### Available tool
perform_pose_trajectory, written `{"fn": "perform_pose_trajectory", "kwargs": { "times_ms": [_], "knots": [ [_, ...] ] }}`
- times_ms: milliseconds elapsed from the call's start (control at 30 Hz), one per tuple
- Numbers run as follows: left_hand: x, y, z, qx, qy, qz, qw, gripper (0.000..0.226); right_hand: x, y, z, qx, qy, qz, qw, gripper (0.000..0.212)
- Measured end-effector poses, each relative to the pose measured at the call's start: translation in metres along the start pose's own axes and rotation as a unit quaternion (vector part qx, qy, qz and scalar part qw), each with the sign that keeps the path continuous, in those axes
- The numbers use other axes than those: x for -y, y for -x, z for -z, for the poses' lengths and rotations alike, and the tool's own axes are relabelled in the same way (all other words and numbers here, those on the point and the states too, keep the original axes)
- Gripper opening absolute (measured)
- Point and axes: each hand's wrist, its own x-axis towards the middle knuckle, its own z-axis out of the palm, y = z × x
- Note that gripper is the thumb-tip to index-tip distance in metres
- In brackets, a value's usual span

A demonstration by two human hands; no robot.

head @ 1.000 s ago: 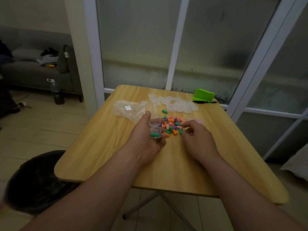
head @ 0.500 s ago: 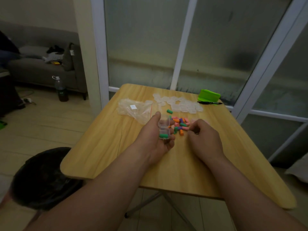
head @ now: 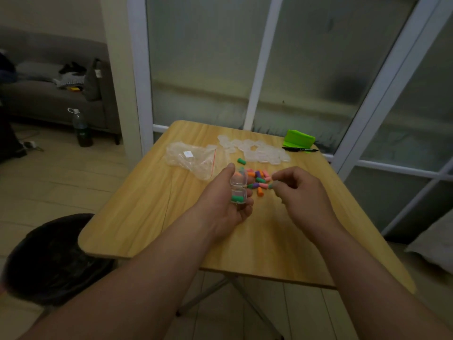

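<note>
My left hand (head: 226,204) holds a small clear hinged case (head: 238,188), lid open, above the wooden table (head: 147,212). A green earplug (head: 237,198) lies inside the case's lower half. My right hand (head: 300,195) pinches another green earplug (head: 271,186) between thumb and fingertips, just right of the case. A loose pile of coloured earplugs (head: 258,179) in orange, pink, purple and green lies on the table between and beyond my hands. One green earplug (head: 241,161) lies apart, farther back.
A crumpled clear plastic bag (head: 191,159) lies at the back left of the table. Several empty clear cases (head: 257,150) lie at the back, with a green object (head: 299,139) and a black pen (head: 300,149) beside them. A dark bin (head: 54,256) stands left of the table.
My right hand has lifted off the pile with a green earplug pinched in its fingertips. My left hand still holds the open case in about the same place.
</note>
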Motion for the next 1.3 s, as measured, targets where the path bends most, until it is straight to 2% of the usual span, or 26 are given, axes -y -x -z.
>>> {"fn": "perform_pose_trajectory", "kwargs": {
  "times_ms": [167,267,433,567,833,967,1067,1167,1300],
  "knots": [
    [0.003,-0.004,0.002,0.023,0.024,0.011,0.999,0.059,0.027,0.016,-0.015,0.042,-0.027,0.060,0.997,0.010],
    [0.005,-0.004,0.000,0.035,0.038,0.020,0.998,0.061,0.024,0.019,-0.026,0.037,0.025,0.072,0.996,0.007],
    [0.003,0.003,-0.003,0.033,0.046,0.019,0.998,0.050,0.016,0.013,-0.033,0.020,0.039,0.048,0.998,0.007],
    [0.001,0.000,-0.002,0.020,0.054,0.017,0.998,0.061,0.016,0.014,-0.037,0.026,0.027,0.049,0.998,0.005],
    [0.002,-0.009,0.004,0.044,0.061,0.010,0.997,0.064,0.014,0.015,-0.039,0.031,-0.001,0.047,0.998,0.003],
    [0.001,-0.004,0.004,0.055,0.021,0.010,0.998,0.067,0.014,0.013,-0.034,0.014,-0.020,0.041,0.999,0.008],
    [0.002,-0.002,0.003,0.073,0.007,0.014,0.997,0.059,0.015,0.012,-0.031,0.000,-0.030,0.033,0.999,0.008],
    [0.002,0.000,0.001,0.088,-0.002,0.027,0.996,0.051,0.016,0.010,-0.030,0.013,-0.025,0.031,0.999,0.022],
    [0.001,0.001,0.005,0.090,0.002,0.035,0.995,0.062,0.020,0.013,-0.027,0.041,-0.012,0.055,0.998,0.024]
  ]
}}
